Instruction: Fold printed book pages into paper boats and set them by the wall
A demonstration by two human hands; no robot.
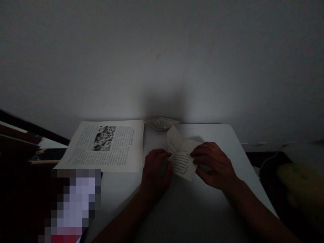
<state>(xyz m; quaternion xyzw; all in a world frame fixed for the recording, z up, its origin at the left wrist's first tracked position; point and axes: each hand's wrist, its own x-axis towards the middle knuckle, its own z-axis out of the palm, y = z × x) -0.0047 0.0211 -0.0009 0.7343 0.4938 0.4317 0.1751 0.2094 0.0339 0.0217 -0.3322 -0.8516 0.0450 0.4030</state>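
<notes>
A partly folded sheet of printed paper (181, 162) is between my two hands, just above the white table. My left hand (156, 172) pinches its left edge between thumb and fingers. On the opposite side, my right hand (214, 165) grips the right edge, fingers on top and thumb below. The paper has creased flaps, one pointing up at the top left. Behind it, against the wall, rests a folded paper boat (162, 123) made of similar printed paper.
A stack of printed pages (113, 148) with a dark picture lies on the left of the white table (217, 131). The wall (162, 67) rises right behind the table. At the left is a pixelated patch (76, 206); a yellowish blurred thing (298, 185) is at the right.
</notes>
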